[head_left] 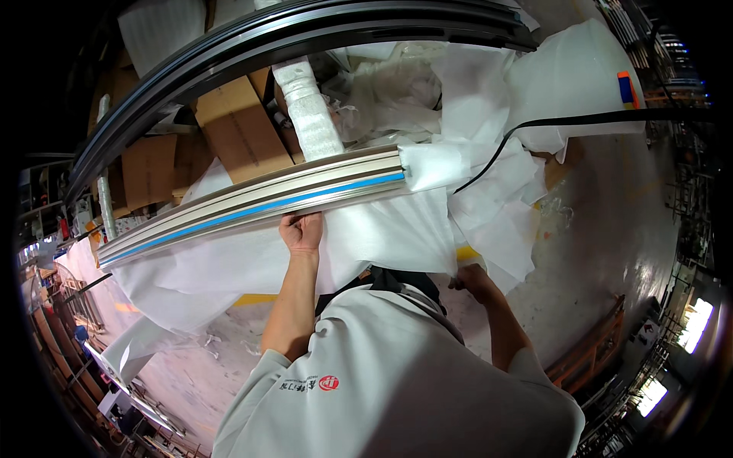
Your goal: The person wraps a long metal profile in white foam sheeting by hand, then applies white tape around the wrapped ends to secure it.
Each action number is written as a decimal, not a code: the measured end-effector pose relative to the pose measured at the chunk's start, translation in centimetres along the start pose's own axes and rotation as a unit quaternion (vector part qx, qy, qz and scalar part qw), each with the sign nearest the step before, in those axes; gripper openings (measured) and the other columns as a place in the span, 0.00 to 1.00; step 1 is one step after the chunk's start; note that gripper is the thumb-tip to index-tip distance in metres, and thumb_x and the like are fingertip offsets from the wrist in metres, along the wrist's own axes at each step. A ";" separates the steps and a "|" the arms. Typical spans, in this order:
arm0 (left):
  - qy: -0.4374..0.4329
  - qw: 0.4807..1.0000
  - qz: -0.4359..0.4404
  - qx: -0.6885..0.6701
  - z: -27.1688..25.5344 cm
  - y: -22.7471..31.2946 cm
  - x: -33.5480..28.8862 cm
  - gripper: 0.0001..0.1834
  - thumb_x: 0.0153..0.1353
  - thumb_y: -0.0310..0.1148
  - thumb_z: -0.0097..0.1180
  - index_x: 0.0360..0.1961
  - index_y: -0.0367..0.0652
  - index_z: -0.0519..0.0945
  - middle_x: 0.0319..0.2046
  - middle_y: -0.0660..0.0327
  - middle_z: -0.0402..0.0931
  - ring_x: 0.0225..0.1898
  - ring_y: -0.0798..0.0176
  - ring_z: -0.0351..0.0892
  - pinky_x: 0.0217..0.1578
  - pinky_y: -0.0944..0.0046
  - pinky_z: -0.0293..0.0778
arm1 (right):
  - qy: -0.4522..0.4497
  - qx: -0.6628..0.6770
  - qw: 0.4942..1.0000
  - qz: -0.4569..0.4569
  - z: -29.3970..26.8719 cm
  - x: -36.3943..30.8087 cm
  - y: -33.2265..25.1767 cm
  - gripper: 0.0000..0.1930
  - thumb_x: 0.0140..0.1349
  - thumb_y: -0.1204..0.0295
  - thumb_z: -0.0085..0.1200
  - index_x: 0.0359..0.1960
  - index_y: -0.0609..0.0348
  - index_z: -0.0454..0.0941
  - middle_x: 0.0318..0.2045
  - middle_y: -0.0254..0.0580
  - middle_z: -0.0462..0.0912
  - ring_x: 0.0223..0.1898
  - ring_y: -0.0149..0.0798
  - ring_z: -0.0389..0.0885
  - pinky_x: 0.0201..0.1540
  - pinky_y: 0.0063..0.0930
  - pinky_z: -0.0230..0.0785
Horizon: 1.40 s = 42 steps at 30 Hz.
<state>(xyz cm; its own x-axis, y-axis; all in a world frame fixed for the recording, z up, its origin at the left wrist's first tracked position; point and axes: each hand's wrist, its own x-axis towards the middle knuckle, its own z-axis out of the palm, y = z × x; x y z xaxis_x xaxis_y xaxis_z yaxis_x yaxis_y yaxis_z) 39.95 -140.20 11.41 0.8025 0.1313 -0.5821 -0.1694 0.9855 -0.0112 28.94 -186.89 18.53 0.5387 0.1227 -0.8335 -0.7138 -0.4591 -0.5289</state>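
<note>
We're placing the left hand palm-up at the near edge of the blue-striped metal profile, fingers curling; can't tell if they're gripping it. Right hand is curling beside the white foam sheet; can't tell what it's grasping. Profile is lying along the sheet, right end sitting inside a white foam sleeve. Beyond, cardboard boxes are lying near crumpled plastic film; box contents aren't showing.
</note>
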 end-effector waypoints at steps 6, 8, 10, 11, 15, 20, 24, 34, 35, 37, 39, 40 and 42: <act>0.020 1.000 0.005 0.016 1.4 -0.5 -0.7 0.20 0.64 0.24 0.44 0.55 0.34 0.78 0.61 0.51 0.76 0.66 0.48 0.71 0.72 0.45 0.60 | 0.173 0.119 0.956 -0.204 0.1 8.0 -1.6 0.25 0.76 0.60 0.46 0.63 0.70 0.70 0.59 0.50 0.77 0.60 0.40 0.74 0.60 0.32 0.68; 0.060 0.997 0.000 0.046 1.6 -0.3 -1.2 0.19 0.64 0.24 0.46 0.55 0.34 0.79 0.61 0.50 0.76 0.65 0.47 0.71 0.71 0.45 0.62 | 0.187 0.156 0.927 -0.284 1.1 11.4 -3.8 0.30 0.75 0.61 0.49 0.70 0.72 0.62 0.66 0.52 0.70 0.67 0.41 0.68 0.66 0.33 0.62; 0.073 0.990 -0.017 0.120 1.3 -0.2 -1.2 0.18 0.65 0.24 0.48 0.54 0.34 0.79 0.61 0.49 0.76 0.65 0.45 0.71 0.71 0.44 0.63 | 0.114 0.204 0.965 -0.119 1.1 15.5 -2.7 0.30 0.74 0.60 0.51 0.70 0.70 0.64 0.65 0.54 0.73 0.67 0.43 0.70 0.65 0.33 0.64; 0.064 0.983 -0.020 0.173 0.0 0.5 -1.1 0.18 0.64 0.23 0.49 0.54 0.34 0.79 0.61 0.48 0.76 0.65 0.44 0.71 0.70 0.44 0.64 | 0.092 0.188 0.973 -0.093 1.7 16.1 -2.8 0.28 0.74 0.61 0.52 0.67 0.70 0.67 0.62 0.53 0.76 0.64 0.43 0.72 0.63 0.33 0.66; 0.042 0.980 -0.013 0.192 -0.7 0.7 -1.2 0.17 0.65 0.20 0.47 0.54 0.31 0.78 0.58 0.47 0.77 0.61 0.44 0.73 0.68 0.46 0.68 | 0.129 0.021 0.979 -0.154 3.8 13.3 -4.1 0.21 0.74 0.61 0.52 0.52 0.73 0.78 0.43 0.54 0.85 0.47 0.49 0.82 0.51 0.37 0.72; 0.088 0.994 0.018 0.055 0.2 -0.1 0.3 0.19 0.64 0.16 0.44 0.54 0.32 0.79 0.61 0.47 0.76 0.63 0.46 0.72 0.71 0.45 0.64 | 0.211 -0.076 0.956 -0.187 2.9 8.2 -5.1 0.22 0.73 0.57 0.52 0.42 0.71 0.79 0.37 0.71 0.81 0.40 0.72 0.78 0.42 0.47 0.72; 0.071 0.991 0.016 0.112 -0.9 -0.2 0.5 0.18 0.70 0.19 0.41 0.58 0.31 0.76 0.61 0.49 0.75 0.63 0.49 0.71 0.72 0.51 0.64 | 0.203 -0.148 0.947 -0.199 2.3 9.2 -3.5 0.21 0.73 0.58 0.52 0.45 0.70 0.77 0.36 0.68 0.81 0.40 0.71 0.78 0.44 0.52 0.72; 0.159 0.885 0.070 0.432 -3.5 1.9 -8.0 0.06 0.64 0.28 0.61 0.39 0.36 0.83 0.32 0.60 0.83 0.33 0.63 0.81 0.38 0.64 0.79 | 0.258 -0.294 0.744 -0.542 4.8 4.1 -21.9 0.22 0.59 0.74 0.64 0.54 0.66 0.75 0.53 0.55 0.77 0.55 0.60 0.74 0.61 0.51 0.65; 0.176 0.888 0.061 0.420 -5.2 2.7 -9.2 0.06 0.64 0.28 0.61 0.39 0.36 0.83 0.32 0.60 0.82 0.33 0.64 0.81 0.37 0.64 0.78 | 0.212 -0.301 0.725 -0.582 6.4 4.3 -24.1 0.22 0.58 0.73 0.65 0.53 0.66 0.75 0.52 0.55 0.77 0.55 0.59 0.74 0.61 0.50 0.66; 0.216 0.875 0.062 0.429 -7.0 4.2 -10.6 0.07 0.64 0.28 0.60 0.39 0.36 0.84 0.31 0.60 0.82 0.32 0.64 0.81 0.37 0.65 0.78 | 0.145 -0.331 0.716 -0.598 10.0 5.6 -27.4 0.21 0.58 0.72 0.65 0.52 0.66 0.77 0.51 0.54 0.78 0.54 0.57 0.75 0.60 0.48 0.66; 0.267 0.837 0.073 0.473 -7.2 4.6 -11.6 0.08 0.63 0.27 0.60 0.40 0.35 0.85 0.32 0.59 0.83 0.32 0.64 0.81 0.37 0.67 0.77 | 0.104 -0.382 0.737 -0.547 12.6 6.4 -29.5 0.19 0.58 0.71 0.65 0.50 0.65 0.78 0.50 0.52 0.79 0.53 0.55 0.75 0.58 0.48 0.67; 0.274 0.781 0.127 0.547 -6.9 4.8 -12.3 0.09 0.62 0.27 0.60 0.42 0.35 0.85 0.33 0.58 0.83 0.33 0.63 0.81 0.38 0.66 0.77 | 0.107 -0.370 0.739 -0.552 12.8 6.9 -29.2 0.18 0.58 0.71 0.65 0.49 0.65 0.79 0.49 0.52 0.79 0.53 0.55 0.75 0.58 0.48 0.67; 0.254 0.654 0.211 0.680 -5.0 4.8 -13.0 0.12 0.61 0.26 0.60 0.44 0.34 0.85 0.35 0.57 0.85 0.35 0.61 0.82 0.40 0.65 0.78 | 0.137 -0.360 0.743 -0.547 12.0 8.1 -27.6 0.16 0.58 0.70 0.65 0.46 0.64 0.80 0.48 0.50 0.79 0.51 0.54 0.76 0.56 0.48 0.68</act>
<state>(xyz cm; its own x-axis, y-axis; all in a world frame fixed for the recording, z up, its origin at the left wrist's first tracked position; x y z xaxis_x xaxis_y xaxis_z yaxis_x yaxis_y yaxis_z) 25.84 -137.72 14.80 0.4962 0.7100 -0.4996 0.6292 0.1025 0.7705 47.59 -162.64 24.46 0.7619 0.6303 0.1490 0.5897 -0.5801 -0.5618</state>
